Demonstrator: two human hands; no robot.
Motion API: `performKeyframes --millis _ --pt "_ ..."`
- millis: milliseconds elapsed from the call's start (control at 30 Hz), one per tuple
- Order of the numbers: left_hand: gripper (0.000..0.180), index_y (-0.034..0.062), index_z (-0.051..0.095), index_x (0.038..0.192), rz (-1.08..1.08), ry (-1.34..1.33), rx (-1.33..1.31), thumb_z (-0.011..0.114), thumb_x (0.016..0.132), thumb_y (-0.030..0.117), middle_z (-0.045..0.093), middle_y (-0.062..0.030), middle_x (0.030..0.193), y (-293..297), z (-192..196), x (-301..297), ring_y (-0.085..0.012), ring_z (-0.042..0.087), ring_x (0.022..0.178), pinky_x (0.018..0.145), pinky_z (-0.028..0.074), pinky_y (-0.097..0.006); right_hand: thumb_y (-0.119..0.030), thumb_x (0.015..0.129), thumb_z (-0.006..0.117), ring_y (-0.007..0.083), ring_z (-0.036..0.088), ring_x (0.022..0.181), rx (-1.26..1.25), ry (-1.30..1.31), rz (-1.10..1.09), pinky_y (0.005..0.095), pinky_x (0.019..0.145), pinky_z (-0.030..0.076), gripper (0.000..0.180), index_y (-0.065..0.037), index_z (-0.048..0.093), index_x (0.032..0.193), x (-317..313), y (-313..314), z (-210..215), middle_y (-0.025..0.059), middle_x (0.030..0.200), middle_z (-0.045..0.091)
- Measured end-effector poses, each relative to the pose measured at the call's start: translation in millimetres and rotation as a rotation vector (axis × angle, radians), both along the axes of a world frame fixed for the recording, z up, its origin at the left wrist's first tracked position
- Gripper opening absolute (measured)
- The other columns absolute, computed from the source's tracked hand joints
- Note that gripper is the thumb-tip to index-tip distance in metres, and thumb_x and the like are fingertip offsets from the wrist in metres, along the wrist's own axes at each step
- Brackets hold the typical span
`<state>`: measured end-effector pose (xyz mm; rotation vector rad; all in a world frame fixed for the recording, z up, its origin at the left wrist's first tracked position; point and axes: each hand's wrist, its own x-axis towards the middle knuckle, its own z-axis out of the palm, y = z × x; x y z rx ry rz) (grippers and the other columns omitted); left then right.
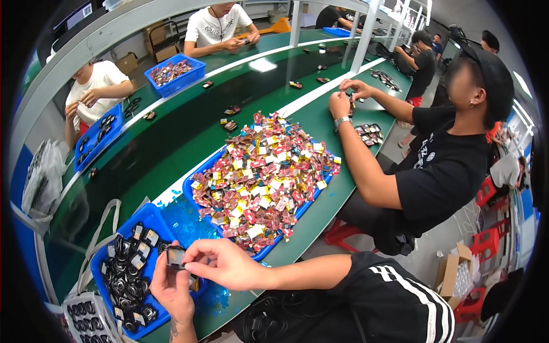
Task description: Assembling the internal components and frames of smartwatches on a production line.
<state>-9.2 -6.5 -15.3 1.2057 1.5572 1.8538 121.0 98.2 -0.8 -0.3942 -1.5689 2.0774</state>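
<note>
Broadly, a long, smooth green table (pixel 318 121) bends across the frame from the lower middle to the upper right, and a co-worker (pixel 443 171) in a black T-shirt and black cap sits along its edge at the right of the frame. At the centre a wide blue plastic tray (pixel 187 191) carries a high heap of small, flat red, yellow and white packets (pixel 266 177); at the lower left a narrower blue plastic tray (pixel 147 212) holds a jumble of black coiled items with squarish heads (pixel 123 280). Near the right side of that narrower tray, the bare left hand (pixel 171 288) has its grip closed round a small, squarish dark piece with a greyish face (pixel 175 257), thumb and fingers about its sides. The bare right hand (pixel 226 264) brings thumb and forefinger nearly together at the piece's right edge; whether that grip pinches the piece itself or something tinier, I cannot tell. The step in hand looks like close fingertip work on this one piece, held up and not set down; the next move seems to call for a steady left grip and light, exact placing of the right fingertips at that edge.
</note>
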Motion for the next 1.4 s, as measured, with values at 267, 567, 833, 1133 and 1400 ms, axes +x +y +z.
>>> performKeyframes --millis 267,567,833,1133,1400 --pt "0.054 -0.0057 0.039 0.141 -0.166 -0.356 0.005 0.059 0.095 0.014 0.058 -0.0210 0.127 17.5 1.6 7.4 -0.0287 0.059 0.115 0.098 0.049 -0.039 -0.001 0.082 0.071 0.0124 0.058 0.068 0.582 -0.111 -0.265 0.0263 0.058 0.047 0.016 -0.002 0.072 0.097 31.1 15.8 23.4 0.0070 0.084 0.066" --pt "0.047 -0.0075 0.039 0.142 -0.299 -0.356 -0.020 0.051 0.097 -0.002 0.055 -0.0142 0.133 5.5 5.5 8.4 -0.0175 0.052 0.123 0.105 0.041 -0.031 0.000 0.079 0.072 0.0114 0.051 0.049 0.773 -0.168 -0.274 0.0271 0.045 0.039 0.014 -0.001 0.069 0.093 9.6 11.0 38.4 0.0081 0.073 0.066" --pt "0.047 -0.0095 0.038 0.141 -0.284 -0.354 -0.048 0.051 0.097 0.001 0.055 -0.0157 0.131 4.8 5.1 11.4 -0.0194 0.055 0.119 0.103 0.043 -0.031 -0.001 0.080 0.072 0.0093 0.047 0.046 0.663 -0.246 -0.270 0.0255 0.043 0.037 0.008 -0.001 0.069 0.088 6.7 8.7 38.3 0.0072 0.073 0.067" --pt "0.044 -0.0079 0.041 0.140 -0.278 -0.273 -0.064 0.051 0.098 0.000 0.052 -0.0156 0.138 3.3 1.5 12.5 -0.0190 0.051 0.125 0.106 0.041 -0.032 -0.004 0.079 0.073 0.0103 0.050 0.048 0.737 -0.279 -0.234 0.0259 0.044 0.038 0.008 -0.001 0.069 0.085 7.5 16.5 43.2 0.0076 0.072 0.067" --pt "0.040 -0.0079 0.045 0.138 -0.245 -0.295 -0.024 0.049 0.099 0.003 0.056 -0.0153 0.133 5.3 -6.1 13.9 -0.0160 0.057 0.116 0.098 0.046 -0.029 -0.003 0.072 0.074 0.0245 0.056 0.057 0.931 -0.235 -0.275 0.0355 0.059 0.044 0.011 -0.006 0.063 0.072 5.6 18.0 44.8 0.0058 0.068 0.061"
